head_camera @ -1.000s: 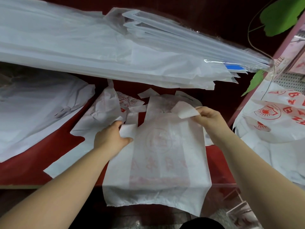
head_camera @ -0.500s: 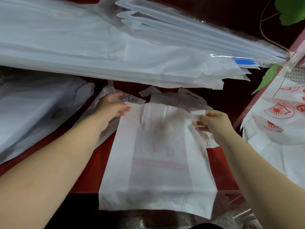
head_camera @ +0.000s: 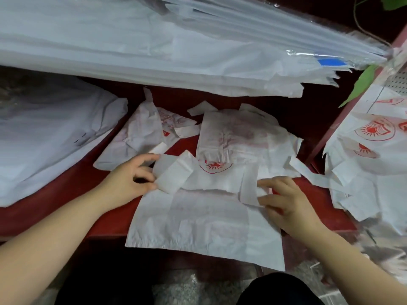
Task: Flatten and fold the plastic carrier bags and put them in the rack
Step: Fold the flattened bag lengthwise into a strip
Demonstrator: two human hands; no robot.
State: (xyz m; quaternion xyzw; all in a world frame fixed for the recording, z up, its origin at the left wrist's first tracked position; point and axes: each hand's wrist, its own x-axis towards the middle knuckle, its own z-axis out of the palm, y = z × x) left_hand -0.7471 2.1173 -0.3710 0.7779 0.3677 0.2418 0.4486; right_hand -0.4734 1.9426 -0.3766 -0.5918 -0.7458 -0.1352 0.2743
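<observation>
Carrier bag (head_camera: 204,223), lower centre, on red worktop (head_camera: 66,194): I am folding its handles (head_camera: 171,175) down, left hand (head_camera: 132,179) and right hand (head_camera: 284,199) each pinching one. Crumpled bags (head_camera: 242,137) behind are waiting; none racked yet.

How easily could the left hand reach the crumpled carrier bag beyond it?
Probably yes: the crumpled carrier bag lies just beyond the left hand, nothing between, though that hand first must release the flat bag it pinches.
</observation>
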